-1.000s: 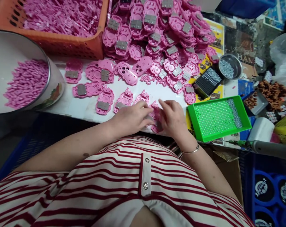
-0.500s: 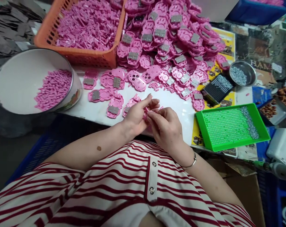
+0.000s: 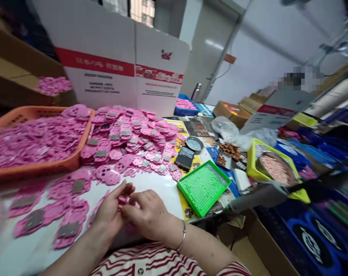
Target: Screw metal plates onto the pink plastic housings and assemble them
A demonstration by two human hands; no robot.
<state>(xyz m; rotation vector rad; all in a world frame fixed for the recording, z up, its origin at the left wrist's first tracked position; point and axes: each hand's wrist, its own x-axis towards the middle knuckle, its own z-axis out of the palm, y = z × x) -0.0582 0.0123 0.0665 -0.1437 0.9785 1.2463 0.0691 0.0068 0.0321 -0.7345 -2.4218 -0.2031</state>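
Left hand [image 3: 109,209] is cupped, palm up, around small pink parts [image 3: 124,200] held above the white worktop [image 3: 169,189]. Right hand [image 3: 149,214] closes in from beside it; its thumb and fingertips meet at these parts, but whether they pinch 1 cannot be told.

Left of the left hand, 4 pink shells [image 3: 76,212] lie with gray plates in place; 1 further pink shell [image 3: 96,205] is partly hidden just beside it. Beyond both hands stands a pile of plated shells [image 3: 130,134]. An orange basket [image 3: 58,168] of pink pieces sits beyond and left; a green perforated tray [image 3: 198,191] lies right of the right hand.

Progress, as judged: plates are fitted; small parts in the palm await placing; the shells lie uncovered.
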